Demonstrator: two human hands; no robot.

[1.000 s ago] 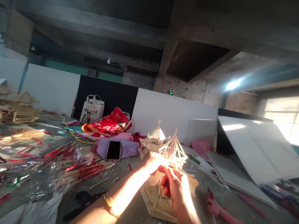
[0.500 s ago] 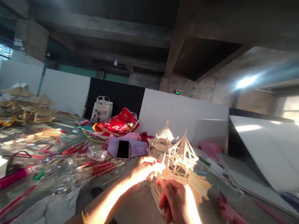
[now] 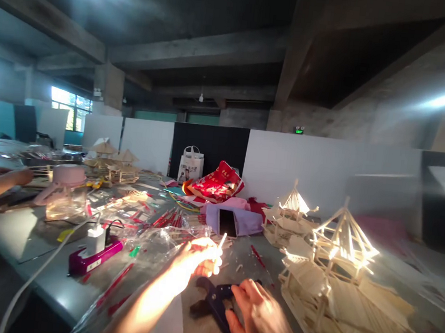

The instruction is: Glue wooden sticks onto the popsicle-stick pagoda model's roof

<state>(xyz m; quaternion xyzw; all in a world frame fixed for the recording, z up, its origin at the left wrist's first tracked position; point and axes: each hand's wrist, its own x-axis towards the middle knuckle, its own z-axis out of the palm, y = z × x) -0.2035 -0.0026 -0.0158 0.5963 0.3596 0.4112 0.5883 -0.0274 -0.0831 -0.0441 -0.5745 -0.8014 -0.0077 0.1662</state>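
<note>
While the left hand (image 3: 199, 257) pinches a pale stick (image 3: 223, 241), the right hand (image 3: 259, 316) rests on dark-handled pliers (image 3: 220, 297).

The stick tilts up from the left fingertips, held above the worktop (image 3: 56, 288) and apart from the large stick model (image 3: 351, 299) on the right; the right fingers bend over the pliers' handles, though blur makes it impossible to tell whether they grip them; a smaller model (image 3: 293, 219) stands behind the large one, towards the worktop's far edge, with a phone (image 3: 227, 222) on purple cloth (image 3: 250, 221) to its left; a magenta power strip (image 3: 95, 259) lies by the near-left edge, and another person's hand (image 3: 20, 177) reaches in farther left, beyond a pink-lidded jar (image 3: 67, 200).
</note>
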